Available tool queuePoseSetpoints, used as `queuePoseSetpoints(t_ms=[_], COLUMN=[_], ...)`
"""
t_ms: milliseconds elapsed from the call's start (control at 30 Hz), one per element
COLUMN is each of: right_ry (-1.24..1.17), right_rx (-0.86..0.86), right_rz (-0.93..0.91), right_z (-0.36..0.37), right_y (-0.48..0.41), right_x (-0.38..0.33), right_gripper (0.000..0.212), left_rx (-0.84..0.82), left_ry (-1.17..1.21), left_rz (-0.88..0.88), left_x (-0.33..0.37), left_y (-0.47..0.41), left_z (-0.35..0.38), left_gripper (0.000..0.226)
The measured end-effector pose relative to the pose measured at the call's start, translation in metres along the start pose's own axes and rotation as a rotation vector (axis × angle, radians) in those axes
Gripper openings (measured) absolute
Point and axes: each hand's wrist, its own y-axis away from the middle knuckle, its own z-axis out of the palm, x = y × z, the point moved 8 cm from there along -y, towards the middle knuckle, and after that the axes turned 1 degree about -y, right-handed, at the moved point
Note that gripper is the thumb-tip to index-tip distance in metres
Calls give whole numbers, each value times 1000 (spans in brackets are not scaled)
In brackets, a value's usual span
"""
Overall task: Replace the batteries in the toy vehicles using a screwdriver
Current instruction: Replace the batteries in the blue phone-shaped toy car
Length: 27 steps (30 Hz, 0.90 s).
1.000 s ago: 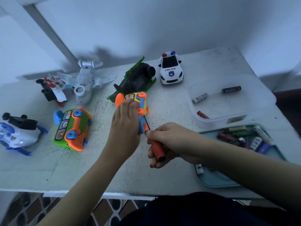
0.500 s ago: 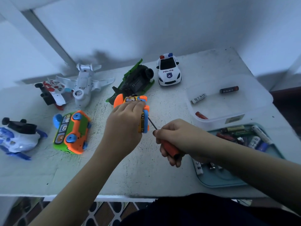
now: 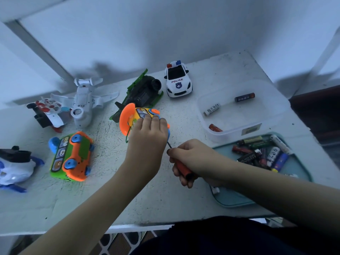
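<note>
While left hand (image 3: 147, 134) grips the orange toy car (image 3: 128, 116), right hand (image 3: 192, 157) clamps the screwdriver (image 3: 182, 167) — screw stage, swap apparently not begun.

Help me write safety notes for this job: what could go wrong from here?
1. The shaft of the screwdriver runs in behind the left hand gripping the orange toy car; its tip is hidden, so a slip could jab that palm.
2. A freed screw could roll off and vanish on the speckled table.
3. The right hand's arm lies over the teal tray and could scatter its batteries.
</note>
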Motion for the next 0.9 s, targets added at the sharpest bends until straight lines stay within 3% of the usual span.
queuePoseSetpoints(t_ms=[167, 300, 467, 700, 900], right_ry=[-26, -27, -27, 81, 139], right_rx=[2, -10, -3, -62, -120], right_rz=[7, 16, 10, -50, -87], right_z=[0, 0, -1, 1, 8], right_y=[-4, -4, -3, -3, -3], right_x=[3, 4, 4, -4, -12], right_gripper=[24, 24, 24, 25, 26], left_rx=[26, 84, 100, 70, 57], left_ry=[-10, 45, 155, 467, 573], left_rz=[-17, -99, -217, -350, -377], left_x=[0, -11, -33, -63, -70], left_y=[0, 6, 20, 36, 40], left_z=[0, -1, 1, 7, 8], left_gripper=[52, 33, 61, 67, 71])
